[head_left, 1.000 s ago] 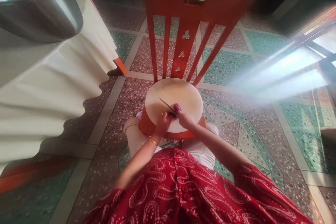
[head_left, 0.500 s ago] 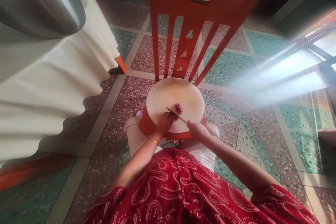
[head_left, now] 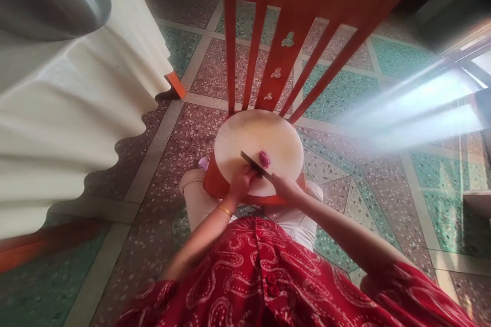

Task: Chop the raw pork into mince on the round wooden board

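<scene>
Onion point(head_left: 264, 159), a small reddish-purple piece that may be an onion, lies near the middle of a round pale chopping board point(head_left: 276, 135) that rests on the seat of a red chair point(head_left: 291, 36). In the head view the right hand point(head_left: 287, 190) is clenched around the handle of a knife point(head_left: 253, 163), whose blade runs up and to the left, just beside the piece on its near side. The left hand point(head_left: 241, 182) rests on the board's near edge with fingers curled, touching the blade or close to it; whether it grips anything cannot be told. A cloth-draped surface point(head_left: 76, 112) with a steel bowl point(head_left: 49, 0) stands to the left, over a patterned terrazzo floor point(head_left: 345, 97).
</scene>
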The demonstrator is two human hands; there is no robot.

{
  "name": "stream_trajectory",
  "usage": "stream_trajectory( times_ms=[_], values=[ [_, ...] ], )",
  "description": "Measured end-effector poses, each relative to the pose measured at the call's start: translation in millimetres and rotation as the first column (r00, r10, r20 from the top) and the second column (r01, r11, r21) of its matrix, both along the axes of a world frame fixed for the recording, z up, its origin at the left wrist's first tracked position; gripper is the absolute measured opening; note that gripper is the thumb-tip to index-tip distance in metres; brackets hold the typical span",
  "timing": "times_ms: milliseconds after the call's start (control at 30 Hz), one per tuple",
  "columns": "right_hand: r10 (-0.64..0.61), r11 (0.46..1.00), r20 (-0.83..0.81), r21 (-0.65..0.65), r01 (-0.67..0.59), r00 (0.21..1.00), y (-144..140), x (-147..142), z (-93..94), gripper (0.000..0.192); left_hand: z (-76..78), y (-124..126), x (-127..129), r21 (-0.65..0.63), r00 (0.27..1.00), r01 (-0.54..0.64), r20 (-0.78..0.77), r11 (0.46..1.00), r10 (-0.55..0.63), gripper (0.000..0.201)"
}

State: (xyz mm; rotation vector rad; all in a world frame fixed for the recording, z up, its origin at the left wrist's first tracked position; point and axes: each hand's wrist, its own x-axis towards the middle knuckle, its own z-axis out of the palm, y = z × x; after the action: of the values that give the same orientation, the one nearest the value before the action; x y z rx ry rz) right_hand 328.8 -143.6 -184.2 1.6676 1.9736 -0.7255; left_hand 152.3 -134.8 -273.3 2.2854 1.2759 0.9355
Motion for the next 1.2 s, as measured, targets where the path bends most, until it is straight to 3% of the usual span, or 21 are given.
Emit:
stream_trajectory(
  times_ms=[100,267,333,567,767,900,1200],
  values=[
    [-0.037,0.999,0.04,0.004,0.037,0.999,-10.6,6.3,-0.2,0.031,-4.0,1.2,-0.7,-0.009,1.0,0.009,0.004,1.0,-0.009,0.018],
    [-0.005,0.998,-0.085,0.063,0.01,0.996,27.0,-39.5,-3.2,0.032,-2.7,0.6,-2.2,0.003,0.999,-0.009,-0.054,1.0,0.009,0.019],
    [-0.001,0.997,-0.102,0.07,0.008,0.995,32.8,-42.7,-1.6,0.031,-0.5,-2.7,-4.0,0.014,0.999,-0.01,-0.051,1.0,0.011,0.021],
    [-0.019,0.992,-0.016,0.128,0.021,1.0,-9.7,8.3,8.1,0.024,-5.0,-12.3,-7.2,-0.003,0.995,-0.048,0.084,0.999,0.048,0.022],
    [0.0,0.995,0.035,0.103,-0.004,0.999,-32.1,3.3,24.9,0.02,-1.8,-11.0,-6.0,0.031,0.998,-0.068,0.017,0.997,0.067,0.02],
    [0.007,0.997,0.07,0.08,-0.012,0.997,-39.6,8.4,22.3,0.021,-2.9,-10.0,-5.0,0.023,0.999,-0.048,0.017,0.999,0.047,0.02],
    [0.058,0.998,-0.055,0.017,-0.057,0.997,28.9,-40.9,5.5,0.03,-12.4,-3.2,-5.9,0.063,0.999,-0.031,-0.014,0.998,0.032,0.02]
  ],
)
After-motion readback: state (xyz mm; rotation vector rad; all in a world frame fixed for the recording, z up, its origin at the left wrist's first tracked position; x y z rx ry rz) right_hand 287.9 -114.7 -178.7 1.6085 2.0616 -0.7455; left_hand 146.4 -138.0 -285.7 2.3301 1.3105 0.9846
